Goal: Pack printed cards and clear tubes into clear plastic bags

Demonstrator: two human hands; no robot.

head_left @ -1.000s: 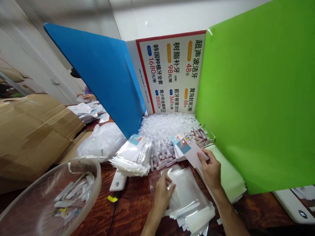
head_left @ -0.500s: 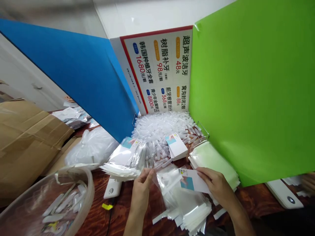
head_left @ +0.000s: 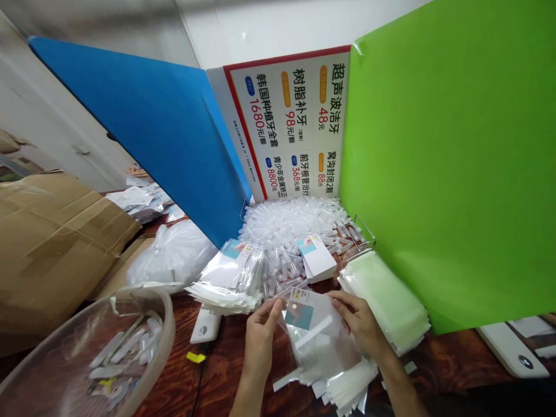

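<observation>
My left hand point(head_left: 262, 333) pinches the edge of a clear plastic bag point(head_left: 313, 337) between thumb and fingers. Closed on the right side of a white card point(head_left: 300, 315) with a teal picture is my right hand point(head_left: 359, 320). The card lies along the bag's upper part, seemingly inside it, though the clear film makes this hard to judge. Under both hands a stack of empty clear bags point(head_left: 350, 387) fans out towards me. Beyond them stand a stack of similar cards point(head_left: 319, 259) and, to the left, a pile of bags with cards in them point(head_left: 226, 278).
Many small white tubes point(head_left: 291, 223) are heaped between blue point(head_left: 152, 127) and green point(head_left: 452, 162) boards. Pale green packets point(head_left: 382, 301) lie right. At left are a clear tub point(head_left: 167, 341), a knotted plastic bag point(head_left: 171, 255) and a cardboard box point(head_left: 61, 249).
My right hand has moved left with the card, bringing it over to the bag at my left hand. The whole view has shifted slightly.
</observation>
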